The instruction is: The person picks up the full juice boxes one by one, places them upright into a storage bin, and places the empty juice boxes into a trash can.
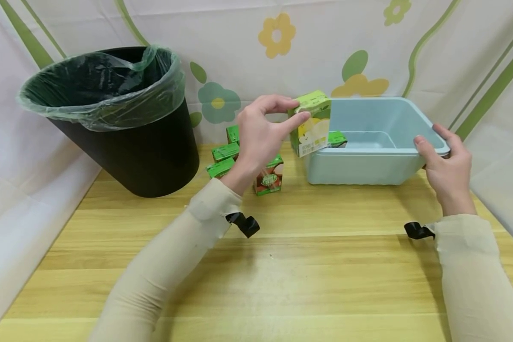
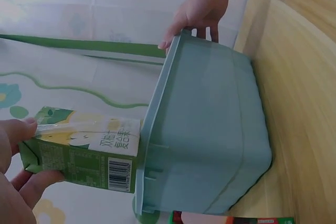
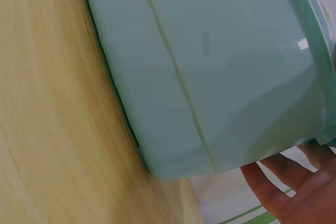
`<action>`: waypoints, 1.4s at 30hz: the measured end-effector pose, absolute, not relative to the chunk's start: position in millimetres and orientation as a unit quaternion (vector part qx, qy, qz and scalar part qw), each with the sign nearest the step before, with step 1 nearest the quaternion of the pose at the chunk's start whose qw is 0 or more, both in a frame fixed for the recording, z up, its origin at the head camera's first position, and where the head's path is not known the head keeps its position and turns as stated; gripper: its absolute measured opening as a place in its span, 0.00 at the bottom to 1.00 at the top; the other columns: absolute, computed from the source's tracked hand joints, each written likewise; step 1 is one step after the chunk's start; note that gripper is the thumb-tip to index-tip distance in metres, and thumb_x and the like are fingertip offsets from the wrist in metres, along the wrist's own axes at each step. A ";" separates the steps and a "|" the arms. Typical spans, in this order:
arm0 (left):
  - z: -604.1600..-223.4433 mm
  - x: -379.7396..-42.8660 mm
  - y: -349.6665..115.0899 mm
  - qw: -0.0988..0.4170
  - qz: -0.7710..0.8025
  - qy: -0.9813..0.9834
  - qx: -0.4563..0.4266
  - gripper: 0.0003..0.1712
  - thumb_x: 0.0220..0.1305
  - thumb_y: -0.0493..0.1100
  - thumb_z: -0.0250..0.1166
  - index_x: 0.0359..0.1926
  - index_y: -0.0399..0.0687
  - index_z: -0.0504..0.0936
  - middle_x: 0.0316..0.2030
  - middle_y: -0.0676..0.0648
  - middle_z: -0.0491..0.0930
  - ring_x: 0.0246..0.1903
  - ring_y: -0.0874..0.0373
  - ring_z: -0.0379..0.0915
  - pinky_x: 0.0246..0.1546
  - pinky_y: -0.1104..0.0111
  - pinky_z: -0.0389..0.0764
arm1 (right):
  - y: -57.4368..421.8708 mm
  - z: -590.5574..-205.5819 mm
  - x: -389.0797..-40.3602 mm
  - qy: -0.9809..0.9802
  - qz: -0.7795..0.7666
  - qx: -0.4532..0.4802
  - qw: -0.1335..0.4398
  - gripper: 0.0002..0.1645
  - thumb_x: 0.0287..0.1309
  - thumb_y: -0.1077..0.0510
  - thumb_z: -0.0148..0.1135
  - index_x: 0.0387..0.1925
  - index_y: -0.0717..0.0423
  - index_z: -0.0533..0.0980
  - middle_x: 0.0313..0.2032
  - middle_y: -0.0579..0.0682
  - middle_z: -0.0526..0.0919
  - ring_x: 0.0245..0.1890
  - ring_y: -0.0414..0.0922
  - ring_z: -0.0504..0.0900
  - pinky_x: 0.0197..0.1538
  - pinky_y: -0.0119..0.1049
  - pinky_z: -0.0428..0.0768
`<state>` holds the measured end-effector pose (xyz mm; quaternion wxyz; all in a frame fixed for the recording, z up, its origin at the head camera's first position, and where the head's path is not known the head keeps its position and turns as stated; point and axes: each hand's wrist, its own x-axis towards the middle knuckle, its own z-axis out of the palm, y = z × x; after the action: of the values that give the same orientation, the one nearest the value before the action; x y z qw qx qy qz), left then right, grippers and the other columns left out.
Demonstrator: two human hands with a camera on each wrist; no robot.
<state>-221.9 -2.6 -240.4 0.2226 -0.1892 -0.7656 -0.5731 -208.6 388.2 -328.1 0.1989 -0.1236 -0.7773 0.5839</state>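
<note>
Closest up is the left hand (image 1: pixel 261 130), thumb on one side and fingers on the other, pinching a green-and-yellow juice carton (image 1: pixel 314 126) by its upper end. That carton is held a bit tilted just right of those fingertips, at the near end of a light-blue plastic bin (image 1: pixel 359 168); can't tell if it's actually touching the rim. Right hand (image 1: pixel 451 171) has hold of the bin's opposite end, thumb over the rim and fingers round the outside. Just past the left fingertips, inside the bin, there's a green carton (image 1: pixel 337 139), partly hidden. Down below the left fingers a red-and-green juice carton (image 1: pixel 270 178) stands on the wood-grain table (image 1: pixel 282 285), and left of it sit more green-topped cartons (image 1: pixel 225 152), partly blocked by the arm. Further left of the fingers is a black trash can (image 1: pixel 145 156) with a see-through green liner (image 1: pixel 141 107) folded over its rim, and beyond both hands hangs a flower-print cloth (image 1: pixel 239 47)
</note>
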 end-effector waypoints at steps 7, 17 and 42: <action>-236.6 -224.8 -5.7 0.205 -0.557 -0.780 -0.201 0.12 0.61 0.47 0.80 0.46 0.54 0.94 0.46 0.54 0.91 0.46 0.63 0.85 0.56 0.73 0.78 | 389.8 -329.6 -207.6 -0.777 0.585 -0.119 0.200 0.42 0.69 0.47 0.70 0.80 0.41 0.66 0.51 0.34 0.74 0.43 0.31 0.76 0.36 0.15 0.81; -231.6 -233.7 15.5 0.210 -0.543 -0.790 -0.192 0.12 0.63 0.50 0.79 0.46 0.57 0.94 0.44 0.58 0.91 0.43 0.69 0.83 0.52 0.76 0.76 | 387.6 -330.0 -209.0 -0.763 0.602 -0.114 0.205 0.41 0.68 0.48 0.71 0.79 0.42 0.68 0.48 0.35 0.76 0.41 0.31 0.78 0.36 0.15 0.81; -227.9 -258.6 74.1 0.167 -0.599 -0.770 -0.141 0.14 0.63 0.50 0.79 0.50 0.60 0.93 0.49 0.62 0.88 0.45 0.76 0.80 0.49 0.84 0.73 | 386.4 -328.0 -207.9 -0.787 0.569 -0.123 0.206 0.40 0.70 0.47 0.68 0.79 0.41 0.67 0.50 0.32 0.74 0.41 0.31 0.76 0.35 0.15 0.80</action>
<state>-258.6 74.1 -227.9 0.1669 -0.1408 -0.7700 -0.5995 -207.9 386.4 -328.0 0.2064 -0.1230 -0.7866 0.5688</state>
